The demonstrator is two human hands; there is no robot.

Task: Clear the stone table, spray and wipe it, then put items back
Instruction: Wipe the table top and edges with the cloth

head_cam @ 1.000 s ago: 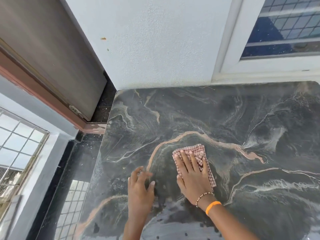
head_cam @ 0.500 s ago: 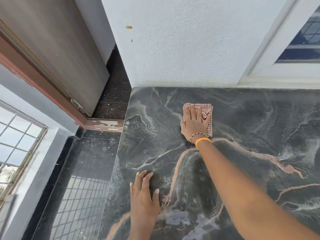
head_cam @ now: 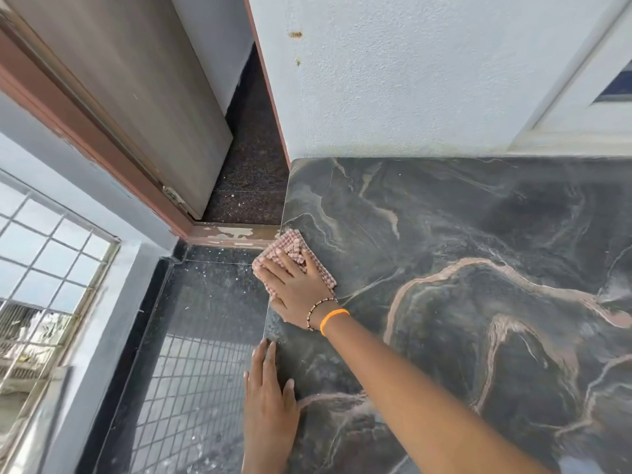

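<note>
Head view, looking down at a dark stone surface (head_cam: 478, 268) veined with pale pink, set against a white wall (head_cam: 393, 80) along its far edge. The right hand (head_cam: 297, 289) lies flat, fingers spread, palm pressing a pink checked cloth (head_cam: 290, 248) onto the stone; it grips nothing, only pins the cloth down. The cloth now sits at the surface's left edge, partly overhanging it above the dark floor (head_cam: 205, 319). Half a second ago it was near the far edge by the wall, and a second ago toward the middle, so the wipe has swept out from the centre, up to the far edge, then across to the left edge. The left hand (head_cam: 270, 398) rests open and flat on the stone at the left edge, nearer the person, fingers together and pointing away, bracing; it has shifted leftward along with the stroke. No objects stand on the visible stone, so clearing appears done and this looks like the wiping stage, with the left margin being finished. The right part of the surface may yet need passes, and the items remain to be returned; neither they nor a spray bottle are in view
</note>
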